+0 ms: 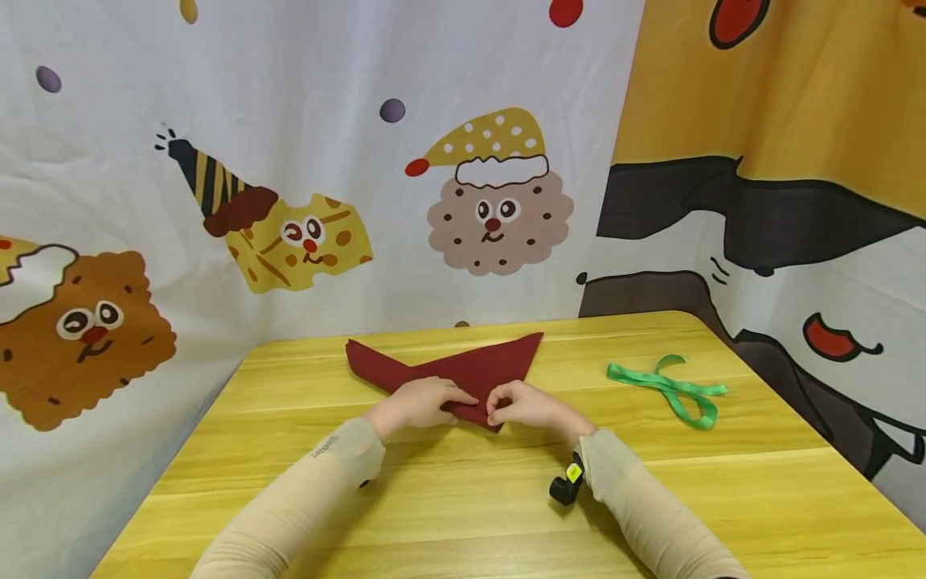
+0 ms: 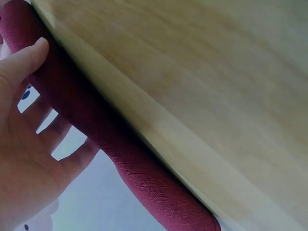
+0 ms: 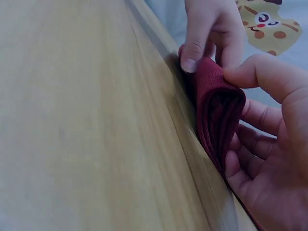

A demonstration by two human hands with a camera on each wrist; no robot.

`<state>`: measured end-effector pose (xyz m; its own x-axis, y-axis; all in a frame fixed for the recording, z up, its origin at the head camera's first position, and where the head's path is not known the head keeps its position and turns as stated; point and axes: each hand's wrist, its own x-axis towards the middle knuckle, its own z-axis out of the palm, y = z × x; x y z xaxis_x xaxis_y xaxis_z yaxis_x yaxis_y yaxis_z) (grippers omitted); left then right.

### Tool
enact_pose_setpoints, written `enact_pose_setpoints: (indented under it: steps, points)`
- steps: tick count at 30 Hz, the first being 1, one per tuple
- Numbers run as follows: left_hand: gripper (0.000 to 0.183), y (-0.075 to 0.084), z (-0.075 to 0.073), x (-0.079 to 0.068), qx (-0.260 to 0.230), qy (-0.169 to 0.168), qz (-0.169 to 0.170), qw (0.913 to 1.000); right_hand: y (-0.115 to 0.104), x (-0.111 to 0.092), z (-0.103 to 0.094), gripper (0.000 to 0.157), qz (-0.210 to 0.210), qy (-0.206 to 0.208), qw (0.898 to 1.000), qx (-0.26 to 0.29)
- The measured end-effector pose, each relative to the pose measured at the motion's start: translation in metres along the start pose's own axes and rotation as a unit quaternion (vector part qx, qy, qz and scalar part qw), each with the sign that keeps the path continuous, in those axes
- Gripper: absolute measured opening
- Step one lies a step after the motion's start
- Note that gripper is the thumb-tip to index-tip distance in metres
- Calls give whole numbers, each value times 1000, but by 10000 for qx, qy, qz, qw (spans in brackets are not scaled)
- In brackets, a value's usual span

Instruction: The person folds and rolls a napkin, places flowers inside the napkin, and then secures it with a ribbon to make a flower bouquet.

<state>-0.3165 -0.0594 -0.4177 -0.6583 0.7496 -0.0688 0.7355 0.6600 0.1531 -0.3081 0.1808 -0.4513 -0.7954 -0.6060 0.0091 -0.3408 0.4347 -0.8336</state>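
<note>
One dark red, textured cloth roll [image 2: 86,106] lies lengthwise on the pale, wood-grained table [image 2: 192,86], screening most of one table edge. The bare left hand [image 2: 29,139] holds it: thumb resting on the cloth, remaining fingers behind, tips concealed. White sheeting [image 2: 96,187] with small dark printed marks shows beyond.

We wear beige sleeves [image 1: 647,498] above bare hands [image 1: 425,400]; dark lettering [image 1: 325,447] marks the left sleeve [image 1: 292,498], a yellow-labelled black wrist camera [image 1: 564,489] sits beside the right cuff [image 1: 602,462].
</note>
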Motion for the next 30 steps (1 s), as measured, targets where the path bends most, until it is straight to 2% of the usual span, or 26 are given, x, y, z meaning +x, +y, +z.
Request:
enact_pose_setpoints:
  steps: [6,14,19,26,30]
  points:
    - [37,-1,-1,-1,98,34,-57,9999,-8,1,6,28,-127,188,9978,-630]
    - [34,-2,-10,2,-46,-417,-206,9989,-17,1,12,36,-452,405,9888,-1361]
    - [32,-4,-18,4,-166,-769,-163,9968,-20,1,14,34,-499,437,9881,-1390]
    - [25,-1,-31,4,-439,-1241,-251,9910,-22,0,15,22,-393,239,9957,-802]
    - [21,2,-35,5,-473,-1384,-265,9889,-20,1,14,16,-444,326,9953,-800]
